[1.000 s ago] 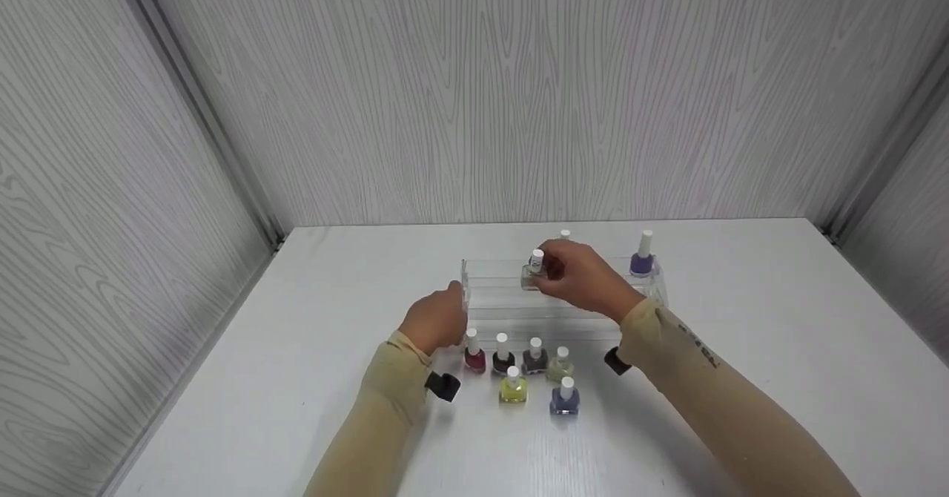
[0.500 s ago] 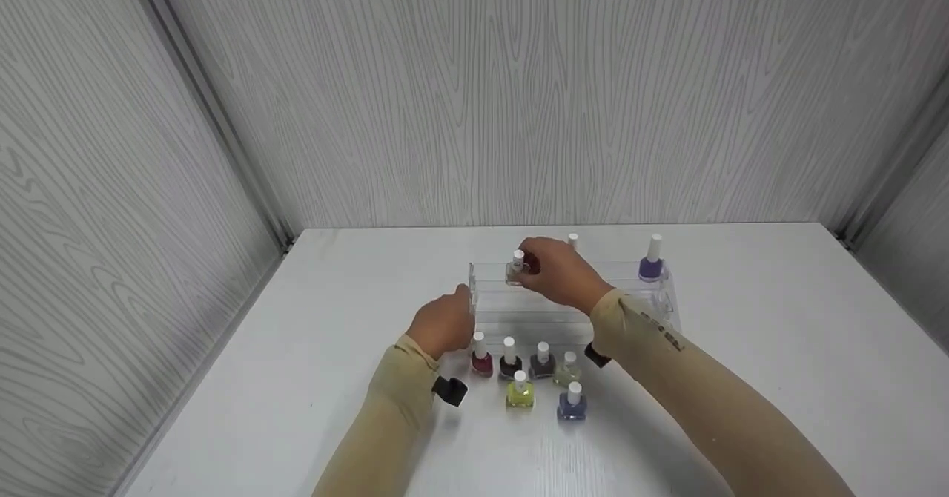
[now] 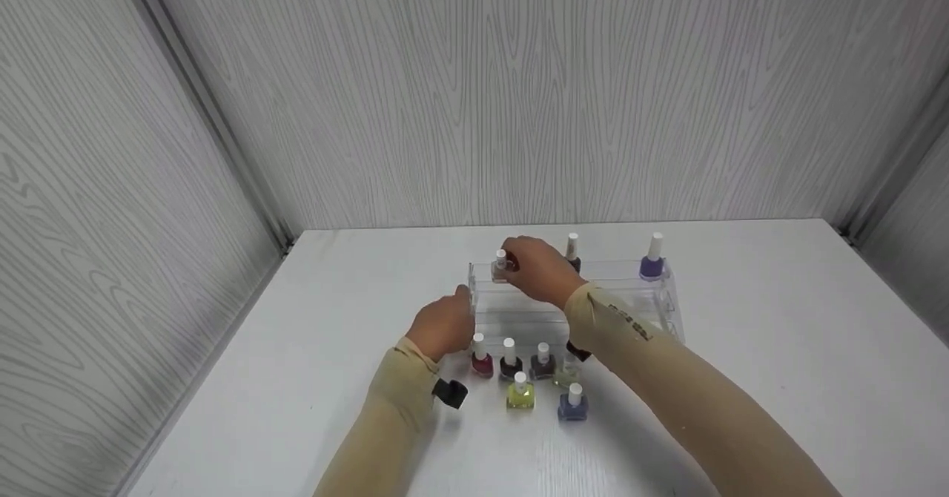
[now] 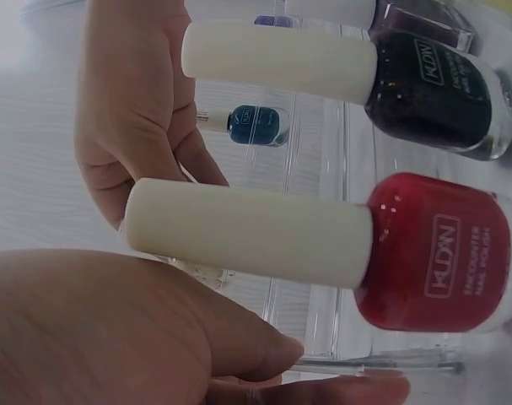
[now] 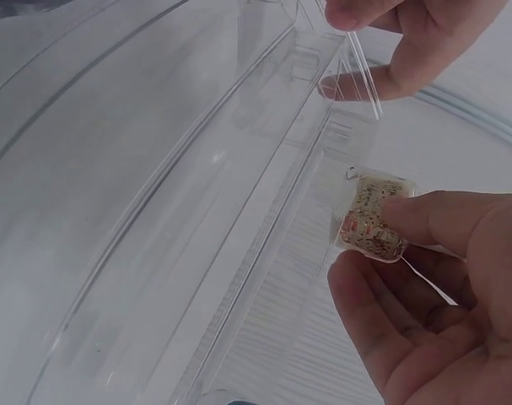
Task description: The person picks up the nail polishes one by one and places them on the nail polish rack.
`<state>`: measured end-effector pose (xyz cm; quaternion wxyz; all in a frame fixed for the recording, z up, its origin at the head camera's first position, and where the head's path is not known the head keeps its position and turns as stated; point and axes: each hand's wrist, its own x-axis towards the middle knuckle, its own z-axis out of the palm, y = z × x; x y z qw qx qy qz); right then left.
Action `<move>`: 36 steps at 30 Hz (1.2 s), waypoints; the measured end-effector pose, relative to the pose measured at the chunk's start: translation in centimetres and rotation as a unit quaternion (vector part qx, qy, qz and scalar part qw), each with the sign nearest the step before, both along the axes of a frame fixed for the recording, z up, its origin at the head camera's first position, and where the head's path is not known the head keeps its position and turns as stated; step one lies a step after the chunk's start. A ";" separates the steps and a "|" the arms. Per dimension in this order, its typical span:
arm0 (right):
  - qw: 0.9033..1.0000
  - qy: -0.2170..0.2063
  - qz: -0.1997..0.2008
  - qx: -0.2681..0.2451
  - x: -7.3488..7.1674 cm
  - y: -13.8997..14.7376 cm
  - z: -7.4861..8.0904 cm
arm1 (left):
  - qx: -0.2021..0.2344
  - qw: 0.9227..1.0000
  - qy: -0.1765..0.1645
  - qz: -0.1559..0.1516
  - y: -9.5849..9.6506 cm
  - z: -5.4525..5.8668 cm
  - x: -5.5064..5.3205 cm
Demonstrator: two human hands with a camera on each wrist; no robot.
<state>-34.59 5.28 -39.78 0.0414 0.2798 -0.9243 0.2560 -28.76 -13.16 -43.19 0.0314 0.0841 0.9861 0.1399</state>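
Note:
My right hand (image 3: 545, 271) pinches a small nail polish bottle (image 3: 500, 268) by its body, over the left end of the top tier of a clear acrylic rack (image 3: 519, 300). In the right wrist view the bottle's polish (image 5: 372, 215) is pale with gold glitter. At the rack's left side, my left hand (image 3: 442, 325) grips the side panel between thumb and fingers. A purple bottle (image 3: 652, 265) stands at the top tier's right end. Partly behind my right hand is a dark teal bottle (image 4: 257, 125), also on the top tier.
In front of the rack, nail polish bottles stand on the white table: red (image 3: 482, 365), black (image 3: 511, 368), grey (image 3: 543, 367) and pale green (image 3: 567, 376) in a row, with yellow (image 3: 520, 396) and blue (image 3: 572, 408) nearer. Wood-grain panels (image 3: 474, 96) enclose the table.
My right hand has carried the glitter bottle leftward along the top tier, showing more of the teal bottle behind it. The left hand keeps its grip on the rack.

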 end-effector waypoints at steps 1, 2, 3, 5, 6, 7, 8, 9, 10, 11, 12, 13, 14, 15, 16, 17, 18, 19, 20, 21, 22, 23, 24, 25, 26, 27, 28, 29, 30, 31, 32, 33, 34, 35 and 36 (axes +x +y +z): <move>1.000 -0.003 0.001 0.005 0.0 0.0 -0.1 | 0.000 1.000 -0.001 -0.001 0.1 0.0 0.0; 1.000 -0.009 0.001 0.009 0.0 0.0 -0.2 | 0.000 1.000 -0.001 -0.003 0.1 -0.1 0.0; 1.000 -0.014 0.001 0.012 -0.1 0.1 -0.3 | -0.002 1.000 -0.001 -0.004 0.2 -0.1 0.0; 0.999 -0.025 0.002 0.019 -0.1 0.2 -0.5 | -0.005 1.000 0.002 -0.007 0.2 -0.1 0.0; 0.999 -0.032 0.002 0.021 -0.2 0.3 -0.5 | -0.006 1.000 0.002 -0.008 0.3 -0.1 0.0; 0.999 -0.037 0.003 0.022 -0.2 0.4 -0.5 | -0.007 1.000 0.003 -0.009 0.3 -0.1 0.0; 0.999 -0.042 0.004 0.020 -0.3 0.5 -0.5 | -0.008 1.000 0.003 -0.010 0.4 -0.1 0.0; 0.999 -0.045 0.007 0.018 -0.3 0.6 -0.5 | -0.008 1.000 0.005 -0.011 0.4 -0.1 0.0; 0.999 -0.048 0.011 0.016 -0.4 0.6 -0.4 | -0.008 1.000 0.004 -0.011 0.4 0.0 0.0; 0.998 -0.052 0.015 0.013 -0.4 0.7 -0.3 | -0.010 1.000 0.003 -0.012 0.4 0.0 0.0; 0.998 -0.056 0.020 0.011 -0.4 0.8 -0.3 | -0.010 1.000 0.002 -0.013 0.4 0.1 0.0; 0.998 -0.059 0.025 0.009 -0.4 0.9 -0.2 | -0.012 1.000 0.000 -0.013 0.4 0.2 0.0; 0.997 -0.064 0.028 0.007 -0.3 1.0 0.0 | -0.013 1.000 -0.002 -0.014 0.4 0.3 0.0; 0.997 -0.069 0.032 0.005 -0.2 1.1 0.1 | -0.014 1.000 -0.004 -0.013 0.4 0.4 0.0; 0.997 -0.073 0.034 0.004 0.0 1.3 0.2 | -0.014 1.000 -0.008 -0.012 0.4 0.4 0.0; 0.996 -0.076 0.036 0.002 0.2 1.6 0.4 | -0.015 1.000 -0.010 -0.011 0.4 0.5 0.0; 0.996 -0.076 0.037 -0.001 0.5 1.9 0.5 | -0.013 1.000 -0.013 -0.010 0.4 0.5 0.1; 0.997 -0.074 0.037 -0.006 0.8 2.2 0.7 | -0.013 1.000 -0.015 -0.009 0.4 0.5 0.1; 0.997 -0.072 0.037 -0.013 1.1 2.6 0.9 | -0.010 1.000 -0.017 -0.008 0.5 0.5 0.2; 0.997 -0.066 0.038 -0.022 1.5 3.0 1.0 | -0.007 1.000 -0.020 -0.005 0.5 0.5 0.3; 0.997 -0.062 0.038 -0.032 1.9 3.5 1.2 | -0.004 1.000 -0.021 -0.004 0.5 0.5 0.3; 0.997 -0.058 0.038 -0.042 2.4 4.0 1.3 | -0.001 1.000 -0.022 -0.001 0.4 0.5 0.4; 0.996 -0.052 0.038 -0.053 3.0 4.6 1.5 | 0.000 1.000 -0.024 0.001 0.4 0.5 0.5; 0.996 -0.048 0.040 -0.064 3.5 5.2 1.5 | 0.002 1.000 -0.025 0.003 0.3 0.5 0.5; 0.995 -0.043 0.041 -0.074 4.1 5.9 1.6 | 0.002 1.000 -0.025 0.005 0.3 0.5 0.6; 0.995 -0.038 0.042 -0.082 4.7 6.6 1.6 | 0.001 1.000 -0.024 0.006 0.2 0.5 0.6; 0.995 -0.033 0.043 -0.088 5.3 7.4 1.6 | -0.001 1.000 -0.023 0.006 0.2 0.5 0.6; 0.994 -0.028 0.043 -0.091 5.8 8.3 1.6 | -0.002 1.000 -0.021 0.005 0.1 0.5 0.7; 0.994 -0.024 0.042 -0.093 6.3 9.2 1.5 | -0.003 1.000 -0.019 0.003 0.1 0.5 0.7; 0.994 -0.020 0.040 -0.095 6.6 10.1 1.4 | -0.003 1.000 -0.018 0.002 0.0 0.5 0.8; 0.995 -0.019 0.034 -0.095 6.9 11.0 1.3 | -0.004 1.000 -0.017 0.001 -0.1 0.5 0.8; 0.995 -0.018 0.027 -0.095 7.1 11.8 1.2 | -0.004 1.000 -0.018 0.001 -0.1 0.5 0.9; 0.995 -0.019 0.019 -0.095 7.3 12.6 1.2 | -0.004 1.000 -0.020 0.002 -0.2 0.5 0.9; 0.995 -0.020 0.010 -0.094 7.4 13.4 1.1 | -0.004 1.000 -0.022 0.003 -0.2 0.5 0.9; 0.995 -0.021 0.003 -0.094 7.5 14.1 1.0 | -0.003 1.000 -0.024 0.005 -0.2 0.5 0.9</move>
